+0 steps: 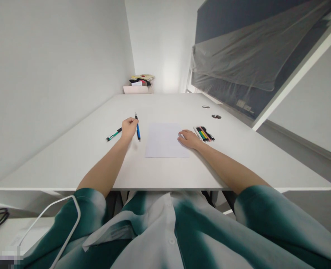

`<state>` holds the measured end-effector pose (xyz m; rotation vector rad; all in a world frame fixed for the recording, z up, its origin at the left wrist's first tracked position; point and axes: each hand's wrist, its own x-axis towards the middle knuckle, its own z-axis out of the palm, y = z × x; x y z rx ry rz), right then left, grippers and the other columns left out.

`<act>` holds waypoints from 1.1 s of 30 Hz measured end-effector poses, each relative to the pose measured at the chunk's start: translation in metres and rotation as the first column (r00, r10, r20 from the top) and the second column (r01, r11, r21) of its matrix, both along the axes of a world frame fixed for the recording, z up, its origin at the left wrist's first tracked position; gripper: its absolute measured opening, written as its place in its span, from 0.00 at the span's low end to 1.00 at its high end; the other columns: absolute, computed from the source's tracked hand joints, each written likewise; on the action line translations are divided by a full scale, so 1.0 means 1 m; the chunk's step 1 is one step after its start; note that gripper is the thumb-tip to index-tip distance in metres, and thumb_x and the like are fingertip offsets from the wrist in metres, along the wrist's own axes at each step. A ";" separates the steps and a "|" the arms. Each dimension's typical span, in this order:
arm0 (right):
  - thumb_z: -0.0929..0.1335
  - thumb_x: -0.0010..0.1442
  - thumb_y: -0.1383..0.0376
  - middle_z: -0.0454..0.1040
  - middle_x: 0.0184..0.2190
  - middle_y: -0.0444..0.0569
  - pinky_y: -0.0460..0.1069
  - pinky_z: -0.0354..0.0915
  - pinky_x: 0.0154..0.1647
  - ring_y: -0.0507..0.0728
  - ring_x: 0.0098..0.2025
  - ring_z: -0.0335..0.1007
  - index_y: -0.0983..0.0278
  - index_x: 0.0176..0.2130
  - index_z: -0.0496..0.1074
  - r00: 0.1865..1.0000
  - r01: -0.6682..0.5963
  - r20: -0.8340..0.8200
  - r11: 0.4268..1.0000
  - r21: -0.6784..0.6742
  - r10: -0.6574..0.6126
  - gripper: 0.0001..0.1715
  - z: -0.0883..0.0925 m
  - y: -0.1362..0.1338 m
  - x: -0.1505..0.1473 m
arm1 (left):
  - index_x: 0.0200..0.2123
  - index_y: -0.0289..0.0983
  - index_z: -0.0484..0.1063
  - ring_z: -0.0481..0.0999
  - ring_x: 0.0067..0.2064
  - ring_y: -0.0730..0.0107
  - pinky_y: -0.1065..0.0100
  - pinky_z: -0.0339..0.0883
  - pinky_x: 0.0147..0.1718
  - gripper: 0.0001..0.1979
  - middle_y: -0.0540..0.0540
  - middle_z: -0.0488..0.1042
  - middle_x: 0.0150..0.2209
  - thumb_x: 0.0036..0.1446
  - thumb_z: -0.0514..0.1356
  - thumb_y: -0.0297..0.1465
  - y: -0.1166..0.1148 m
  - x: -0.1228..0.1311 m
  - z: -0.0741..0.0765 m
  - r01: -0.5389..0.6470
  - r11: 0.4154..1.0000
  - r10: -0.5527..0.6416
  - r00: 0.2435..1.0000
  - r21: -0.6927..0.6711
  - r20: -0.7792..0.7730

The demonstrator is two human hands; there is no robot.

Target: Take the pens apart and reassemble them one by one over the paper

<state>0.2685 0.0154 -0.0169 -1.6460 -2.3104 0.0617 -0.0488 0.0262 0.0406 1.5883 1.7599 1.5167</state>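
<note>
My left hand is closed in a pinch on a blue and black pen, to the left of the paper. Beside that hand a green and black pen lies slantwise on the table, its upper end partly hidden behind the hand. A blank white sheet of paper is flat on the table between my hands. My right hand rests palm down on the sheet's right edge, fingers stretched out. Just right of it, several pens in black, green, yellow, red and white lie side by side.
The white table runs away from me to a back wall. Two round metal grommets sit at its right. At the far left end is a pinkish box with cloth-like items on top. A plastic-covered dark panel stands at right; a white cable hangs near my left sleeve.
</note>
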 end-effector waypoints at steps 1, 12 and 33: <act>0.63 0.65 0.58 0.68 0.60 0.60 0.56 0.58 0.61 0.65 0.61 0.63 0.66 0.57 0.70 0.999 -0.004 -0.035 1.000 0.024 0.005 0.25 0.003 -0.002 -0.001 | 0.22 0.36 0.69 0.70 0.30 0.68 0.68 0.61 0.31 0.08 0.49 0.70 0.21 0.50 0.57 0.32 -0.001 0.009 -0.002 0.075 0.997 -0.075 0.994 -0.004 0.074; 0.65 0.61 0.57 0.80 0.35 0.52 0.51 0.69 0.44 0.56 0.37 0.75 0.66 0.46 0.75 0.679 -0.289 -0.724 0.950 -0.113 0.120 0.19 0.014 -0.014 -0.021 | 0.34 0.35 0.75 0.72 0.33 0.70 0.64 0.67 0.37 0.13 0.41 0.81 0.35 0.47 0.65 0.38 -0.025 0.060 -0.034 0.637 0.759 -0.558 0.742 -0.134 0.371; 0.73 0.54 0.73 0.80 0.28 0.51 0.45 0.72 0.34 0.53 0.30 0.78 0.65 0.30 0.72 0.224 -0.297 -0.944 0.905 -0.303 -0.242 0.07 0.009 -0.008 -0.010 | 0.30 0.35 0.75 0.72 0.33 0.69 0.65 0.64 0.37 0.08 0.45 0.79 0.30 0.43 0.65 0.30 -0.008 0.037 -0.041 0.555 0.815 -0.495 0.816 -0.165 0.300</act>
